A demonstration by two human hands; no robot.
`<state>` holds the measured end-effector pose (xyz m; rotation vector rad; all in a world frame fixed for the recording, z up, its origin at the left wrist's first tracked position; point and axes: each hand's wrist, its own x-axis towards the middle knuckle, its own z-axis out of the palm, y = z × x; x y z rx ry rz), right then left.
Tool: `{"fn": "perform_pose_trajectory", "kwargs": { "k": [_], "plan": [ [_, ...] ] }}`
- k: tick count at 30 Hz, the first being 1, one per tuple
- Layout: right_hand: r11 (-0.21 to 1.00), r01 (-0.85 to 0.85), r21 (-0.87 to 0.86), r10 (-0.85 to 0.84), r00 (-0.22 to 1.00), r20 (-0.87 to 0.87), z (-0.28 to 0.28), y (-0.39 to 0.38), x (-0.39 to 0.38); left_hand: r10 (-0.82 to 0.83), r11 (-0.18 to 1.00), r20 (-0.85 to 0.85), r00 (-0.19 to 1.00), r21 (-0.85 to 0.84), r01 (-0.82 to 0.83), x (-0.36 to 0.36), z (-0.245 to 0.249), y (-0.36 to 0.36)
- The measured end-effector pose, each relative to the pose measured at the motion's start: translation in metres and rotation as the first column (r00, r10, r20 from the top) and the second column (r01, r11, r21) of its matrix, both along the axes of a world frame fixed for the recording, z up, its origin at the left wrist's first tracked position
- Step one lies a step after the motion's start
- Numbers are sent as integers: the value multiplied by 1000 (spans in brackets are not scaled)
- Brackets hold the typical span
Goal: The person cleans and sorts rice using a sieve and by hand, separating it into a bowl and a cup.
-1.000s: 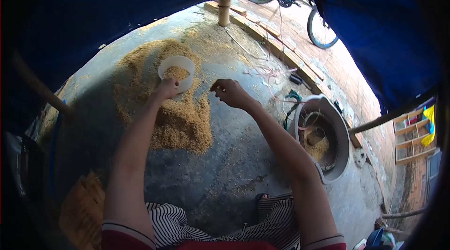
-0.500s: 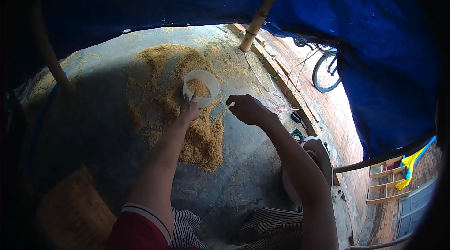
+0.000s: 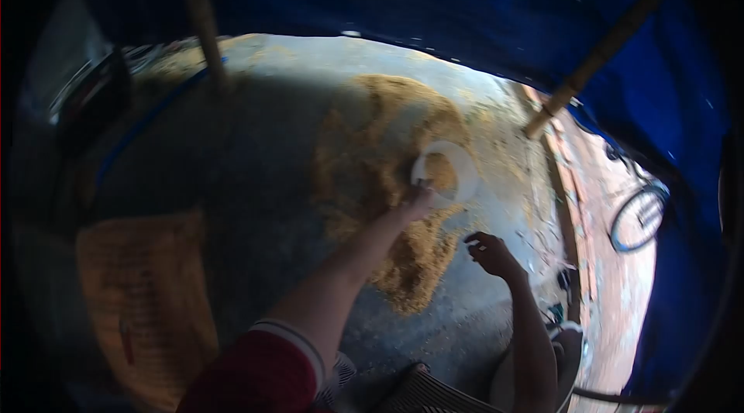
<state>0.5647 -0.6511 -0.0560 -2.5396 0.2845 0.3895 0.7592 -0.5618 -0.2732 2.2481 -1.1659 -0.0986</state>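
A round white plastic tub is tilted over the pile of golden-brown grain on the concrete floor, with more of the grain inside it. Closed on the tub's near left rim is my left hand, the arm stretched forward. My right hand hovers to the right of the pile, nearest to the tub but apart from it. Its fingers are loosely bent with a gap between them, and nothing shows in them.
An orange-brown woven sack lies at the left. Bamboo poles stand under a blue tarpaulin. A pale rounded container is beside my right arm. Along the right run a plank edge and a bicycle wheel.
My view has swung left, so the scene sits further right and more of the sack shows. My left hand still holds the tub over the grain.
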Motion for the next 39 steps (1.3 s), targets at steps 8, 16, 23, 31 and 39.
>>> {"fn": "perform_pose_trajectory", "kwargs": {
  "k": [8,16,23,31,39],
  "plan": [
    [989,-112,95,115,993,-33,-12,9,44,-164,970,256,953,219,108,-19,58,28],
    [948,-288,137,278,957,88,-5,81,100,-66,961,113,991,275,32,-16,177,149],
    [932,-359,38,358,933,32,17,161,118,98,961,146,984,243,-131,-19,135,225],
    [955,-293,-35,295,954,54,34,111,113,92,974,123,988,194,-115,-20,150,223],
    [995,-97,-22,100,976,195,50,46,93,-12,989,188,982,149,-17,-31,169,182]
  ]
}}
